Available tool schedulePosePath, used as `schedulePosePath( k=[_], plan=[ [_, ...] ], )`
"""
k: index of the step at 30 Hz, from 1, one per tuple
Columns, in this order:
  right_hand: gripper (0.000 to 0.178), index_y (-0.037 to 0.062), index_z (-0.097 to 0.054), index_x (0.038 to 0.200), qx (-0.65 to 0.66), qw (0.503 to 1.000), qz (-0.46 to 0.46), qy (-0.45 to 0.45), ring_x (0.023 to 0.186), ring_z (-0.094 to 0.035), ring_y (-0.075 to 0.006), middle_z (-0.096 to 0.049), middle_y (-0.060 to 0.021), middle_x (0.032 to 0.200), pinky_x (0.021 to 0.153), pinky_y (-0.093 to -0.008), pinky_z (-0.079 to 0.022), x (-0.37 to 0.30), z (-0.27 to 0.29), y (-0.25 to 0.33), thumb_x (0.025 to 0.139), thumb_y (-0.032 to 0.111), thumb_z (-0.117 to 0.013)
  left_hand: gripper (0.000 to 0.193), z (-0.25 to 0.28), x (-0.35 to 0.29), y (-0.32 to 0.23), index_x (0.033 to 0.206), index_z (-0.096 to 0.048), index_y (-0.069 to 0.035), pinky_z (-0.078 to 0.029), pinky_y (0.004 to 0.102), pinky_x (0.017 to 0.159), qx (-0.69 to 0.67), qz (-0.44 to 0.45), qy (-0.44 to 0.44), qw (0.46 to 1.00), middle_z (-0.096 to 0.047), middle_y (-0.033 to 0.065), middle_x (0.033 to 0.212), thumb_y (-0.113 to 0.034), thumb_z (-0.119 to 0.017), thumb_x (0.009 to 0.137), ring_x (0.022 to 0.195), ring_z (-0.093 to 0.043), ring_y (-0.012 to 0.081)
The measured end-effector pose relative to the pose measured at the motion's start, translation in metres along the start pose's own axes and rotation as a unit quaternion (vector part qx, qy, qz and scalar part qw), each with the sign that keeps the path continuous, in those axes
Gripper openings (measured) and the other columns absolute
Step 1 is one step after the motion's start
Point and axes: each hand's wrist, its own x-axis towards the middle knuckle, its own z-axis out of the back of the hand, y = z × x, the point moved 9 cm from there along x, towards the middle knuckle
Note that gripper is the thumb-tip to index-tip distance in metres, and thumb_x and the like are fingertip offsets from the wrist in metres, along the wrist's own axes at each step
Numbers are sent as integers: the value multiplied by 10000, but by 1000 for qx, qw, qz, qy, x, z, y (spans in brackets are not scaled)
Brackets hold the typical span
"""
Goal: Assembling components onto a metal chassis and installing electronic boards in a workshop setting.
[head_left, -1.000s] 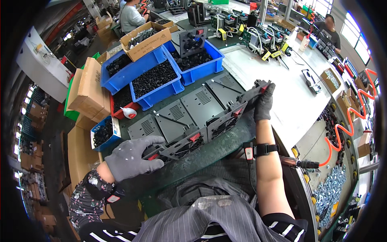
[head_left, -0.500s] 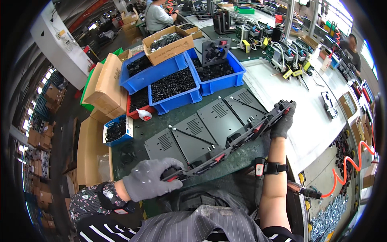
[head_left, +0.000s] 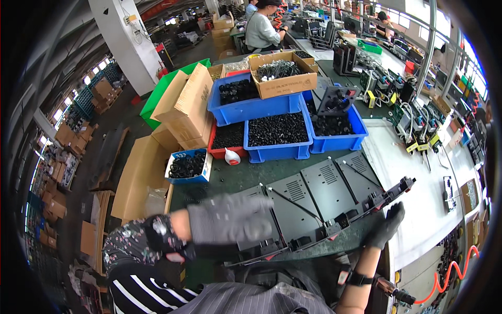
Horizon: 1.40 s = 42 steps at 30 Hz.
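Observation:
A row of several grey metal panels [head_left: 294, 198] with slotted vents and thin black rods lies on the green work table. Black plastic fittings with small red parts run along the panels' near edge. My left hand [head_left: 230, 220], in a grey glove and smeared by motion, is over the left end of the row; its fingers cannot be made out. Just off the right end of the fittings is my right hand [head_left: 386, 228], in a dark glove. Its fingers stretch upward, and I see nothing held in them.
Blue bins [head_left: 277, 152] of small black parts stand behind the panels, with an open carton [head_left: 287, 86] on top. A small box of black rings [head_left: 188, 180] and a white squeeze bottle [head_left: 232, 157] are to the left. A power screwdriver [head_left: 395, 291] lies at lower right.
Both hands have let go of the panel row's near edge, which now lies lower on the table. My left hand has swung right over the panels. The whole view has shifted leftward.

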Motion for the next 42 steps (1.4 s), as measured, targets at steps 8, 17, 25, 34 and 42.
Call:
schedulePosePath(
  k=[8, 17, 25, 34, 42],
  plan=[
    [456, -22, -491, 1131, 23, 992, 0, 127, 986, -533, -204, -545, -113, 1062, 896, -351, -416, -30, -20, 37, 959, 343, -277, 576, 202, 87, 136, 1245, -481, -30, -374, 383, 980, 284, 203, -232, 908, -513, 186, 1247, -397, -556, 807, 1163, -485, 314],
    [313, 39, -526, 972, -54, 994, 8, 97, 758, -493, -122, -517, -29, 843, 709, -251, -418, -26, -6, 21, 958, 291, -342, 672, 179, 187, 230, 1372, -372, -199, -237, 420, 1070, 143, 289, 34, 946, -301, 95, 1446, -581, -465, 827, 1328, -284, 278],
    [294, 48, -483, 1044, 161, 970, -112, 141, 816, -568, -176, -572, -86, 931, 721, -324, -504, -38, -32, 33, 956, 285, -334, 572, 192, 201, 258, 1377, -346, -152, -273, 419, 1061, 304, 310, 71, 898, -351, 109, 1415, -462, -374, 898, 1304, -329, 282],
    [310, 16, -499, 998, 116, 984, -79, 109, 815, -538, -147, -563, -75, 908, 764, -281, -448, -31, -21, 25, 957, 285, -352, 541, 200, 202, 280, 1387, -323, -219, -280, 429, 1060, 301, 350, 38, 886, -333, 98, 1425, -424, -399, 893, 1304, -329, 289],
    [300, 9, -497, 979, 103, 985, -75, 114, 819, -527, -135, -564, -75, 894, 766, -267, -432, -34, -21, 28, 961, 272, -356, 608, 203, 190, 257, 1349, -372, -155, -296, 462, 1043, 341, 326, -7, 882, -372, 212, 1368, -473, -472, 840, 1272, -355, 345]
  ],
)
